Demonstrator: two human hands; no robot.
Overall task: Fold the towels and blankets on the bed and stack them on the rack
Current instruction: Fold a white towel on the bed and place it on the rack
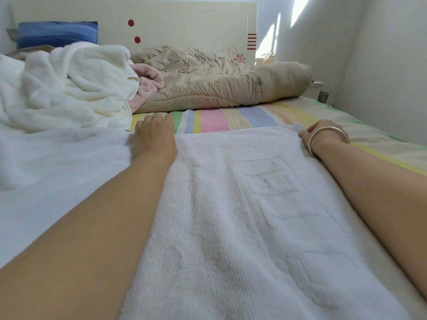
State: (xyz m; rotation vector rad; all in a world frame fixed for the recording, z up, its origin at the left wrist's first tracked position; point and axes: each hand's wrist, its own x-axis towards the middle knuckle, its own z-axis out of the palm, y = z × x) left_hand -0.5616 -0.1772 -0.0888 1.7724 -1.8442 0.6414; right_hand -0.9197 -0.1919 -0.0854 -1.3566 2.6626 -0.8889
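Observation:
A white ribbed towel (242, 215) lies spread flat along the striped bed, running away from me. My left hand (154, 135) rests at its far left corner, fingers bent down over the far edge. My right hand (323, 132), with a bangle on the wrist, pinches the towel's far right corner, which is slightly lifted. A second white cloth (57, 162) lies flat to the left of the towel. A crumpled cream blanket (74, 84) is heaped at the far left, with a pink fleece piece (147, 84) beside it.
A beige quilt (208, 82) is bunched across the far end of the striped sheet (215, 118). A blue pillow (57, 33) leans on the cream headboard (184, 26). A white wall (381, 77) runs close along the right side of the bed.

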